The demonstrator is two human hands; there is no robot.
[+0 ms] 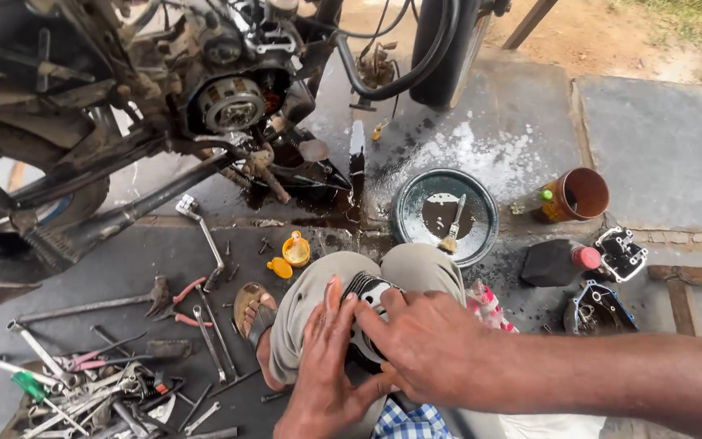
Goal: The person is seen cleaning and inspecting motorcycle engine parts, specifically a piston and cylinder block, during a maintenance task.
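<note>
2 hands grip cylinder on knee.
Left hand (327,358) and right hand (424,345) clasp finned cylinder (365,294); pan (481,213) just beyond knee (351,272).

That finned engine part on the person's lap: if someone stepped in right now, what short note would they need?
Left hand: flat against the finned cylinder, steadying it on the knee.
Right hand: fingers gripping the same part from the other side.
Nearby: motorcycle engine opened up, oily pan with a brush in it, wrenches scattered to the left, other engine parts to the right.
Done: cylinder is off the engine.
Left: apparently cleaning or checking it; its condition can't be judged from here.
</note>
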